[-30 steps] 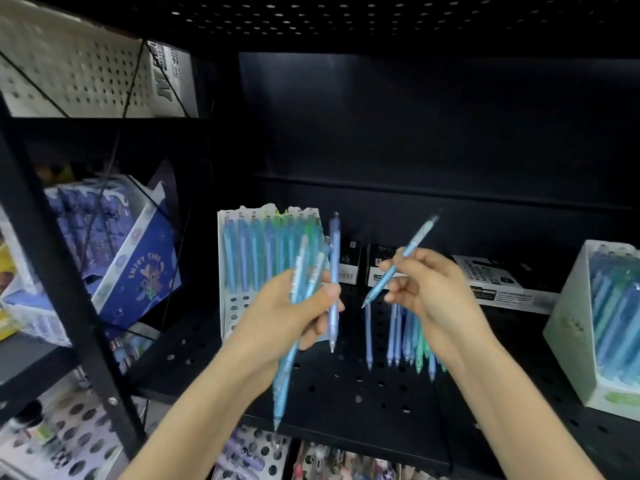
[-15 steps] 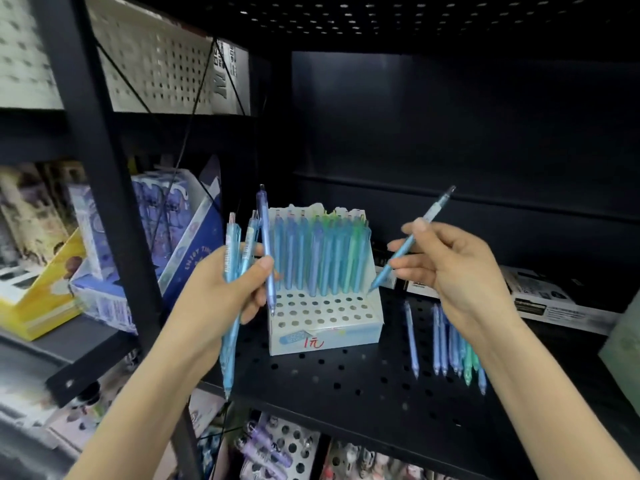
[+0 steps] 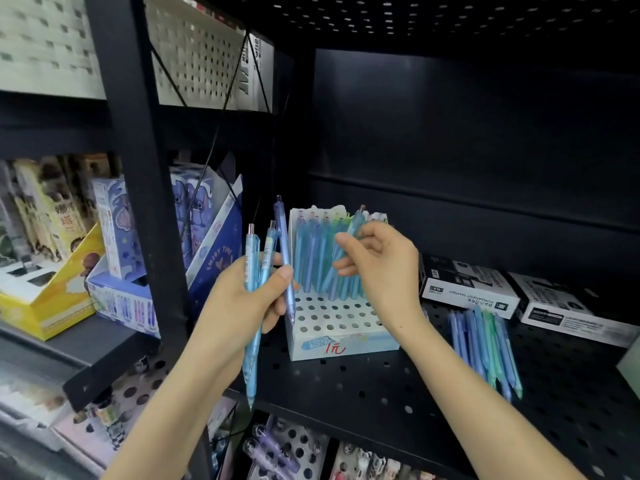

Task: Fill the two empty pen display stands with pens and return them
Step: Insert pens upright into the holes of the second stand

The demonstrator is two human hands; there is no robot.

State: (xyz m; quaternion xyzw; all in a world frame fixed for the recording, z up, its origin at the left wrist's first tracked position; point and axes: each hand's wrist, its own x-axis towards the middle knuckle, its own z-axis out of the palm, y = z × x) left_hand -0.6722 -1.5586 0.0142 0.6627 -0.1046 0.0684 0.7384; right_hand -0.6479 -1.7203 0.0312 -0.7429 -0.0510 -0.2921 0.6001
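Observation:
A white pen display stand (image 3: pixel 341 329) with a perforated stepped front sits on the black shelf (image 3: pixel 381 386); its back rows hold several blue and green pens, its front holes are bare. My left hand (image 3: pixel 239 306) grips three blue pens (image 3: pixel 254 292) upright, just left of the stand. My right hand (image 3: pixel 382 268) pinches one light-blue pen (image 3: pixel 351 233) tilted over the stand's filled rows. A loose pile of blue and green pens (image 3: pixel 485 348) lies on the shelf to the right.
Black-and-white marker boxes (image 3: pixel 467 284) stand behind the loose pens. A black shelf post (image 3: pixel 138 202) rises left of my left hand, with blue boxes (image 3: pixel 121 296) and yellow cartons (image 3: pixel 45 299) beyond it. A pale box corner (image 3: pixel 632 368) shows at the right edge.
My right hand has carried its pen left and down from open air to over the stand's filled rows. The left hand keeps its three pens, and the view has shifted closer.

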